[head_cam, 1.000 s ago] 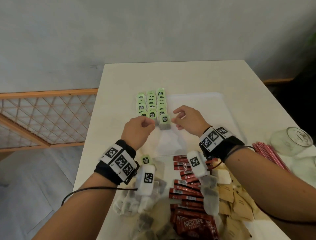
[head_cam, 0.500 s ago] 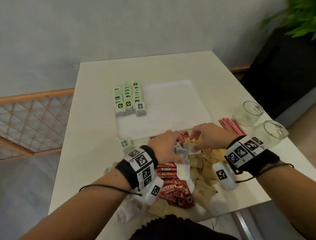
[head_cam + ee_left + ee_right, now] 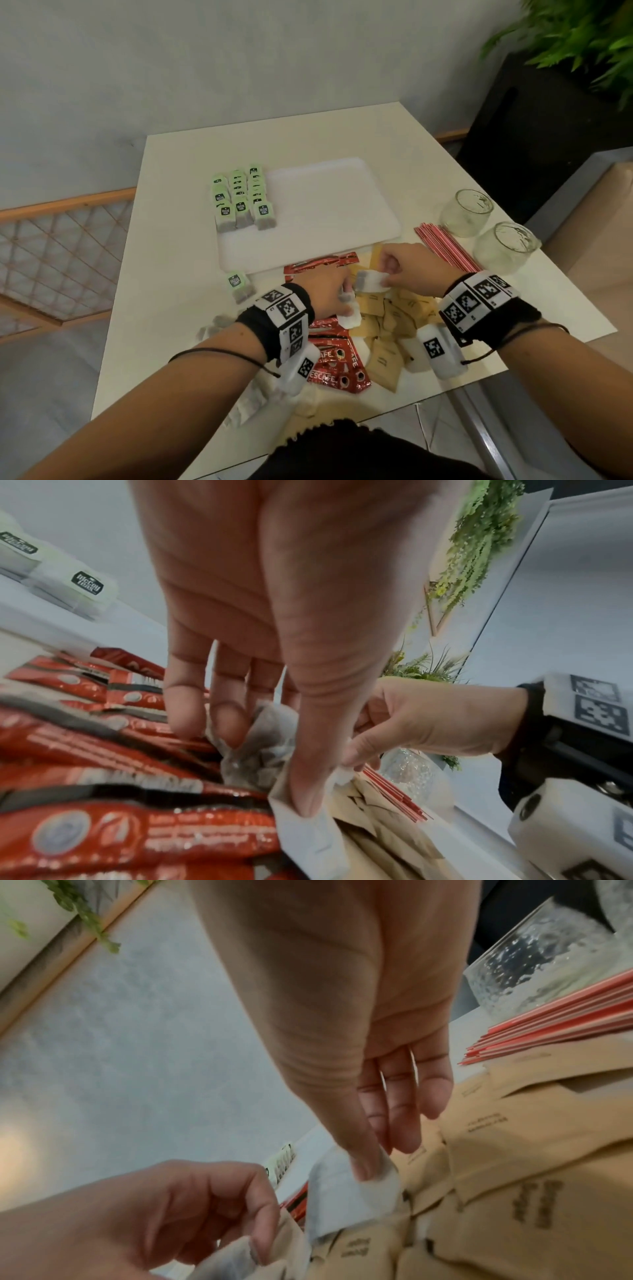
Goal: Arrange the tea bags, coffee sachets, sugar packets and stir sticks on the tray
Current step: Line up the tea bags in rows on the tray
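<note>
The white tray [image 3: 325, 205] lies mid-table with rows of green-tagged tea bags [image 3: 239, 198] on its left part. In front of it is a pile of red coffee sachets [image 3: 329, 359] and brown sugar packets [image 3: 387, 329]. Over that pile my left hand [image 3: 344, 298] pinches a white tea bag [image 3: 349, 318], seen close between thumb and fingers [image 3: 229, 737] in the left wrist view. Beside it, my right hand [image 3: 383, 279] pinches another tea bag [image 3: 370, 284] by its corner [image 3: 352, 1199]. Red stir sticks [image 3: 445, 246] lie to the right.
One tagged tea bag [image 3: 239, 286] lies loose on the table left of the pile, with more bags near my left forearm. Two glasses [image 3: 467, 212] [image 3: 503, 246] stand right of the sticks. The table's front edge is close under my arms.
Both hands have drawn back from the tea rows on the tray to the pile at the front, and each has taken hold of a tea bag. My head view has shifted right.
</note>
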Demonstrator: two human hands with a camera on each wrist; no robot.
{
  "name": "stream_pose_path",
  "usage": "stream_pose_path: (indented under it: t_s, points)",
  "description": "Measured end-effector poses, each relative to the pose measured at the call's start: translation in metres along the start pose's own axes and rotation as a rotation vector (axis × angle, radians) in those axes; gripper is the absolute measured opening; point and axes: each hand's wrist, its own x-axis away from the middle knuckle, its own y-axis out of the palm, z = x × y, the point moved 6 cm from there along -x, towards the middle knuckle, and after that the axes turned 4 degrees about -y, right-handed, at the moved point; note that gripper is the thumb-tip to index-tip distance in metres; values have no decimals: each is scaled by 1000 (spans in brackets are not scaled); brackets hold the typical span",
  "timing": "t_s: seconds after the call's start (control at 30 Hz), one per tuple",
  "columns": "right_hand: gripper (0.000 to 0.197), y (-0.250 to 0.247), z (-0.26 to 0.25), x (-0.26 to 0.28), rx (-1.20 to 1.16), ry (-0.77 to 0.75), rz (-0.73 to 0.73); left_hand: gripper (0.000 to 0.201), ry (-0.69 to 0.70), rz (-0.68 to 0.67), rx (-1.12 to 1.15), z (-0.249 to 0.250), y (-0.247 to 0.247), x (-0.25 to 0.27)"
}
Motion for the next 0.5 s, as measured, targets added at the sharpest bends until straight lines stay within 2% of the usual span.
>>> stream_pose_path:
  t_s: [0.1,0.17,0.27,0.43,0.5]
  points:
    - [19,-10,-7,8,-73,-44,30,29,-13,31,31,-4,-4,1]
    - [14,-20,-16,13,-101,-84,54,16,-19,26,-14,-8,-7,1]
    - [14,-31,-32,21,-134,-149,39,24,-56,34,16,-15,-12,5]
    - [11,-27,-66,32,-259,-270,-173,28,-152,88,385,-26,-18,15]
    - [13,-21,-72,30,-322,-301,-199,23,-178,71,543,-26,-16,18]
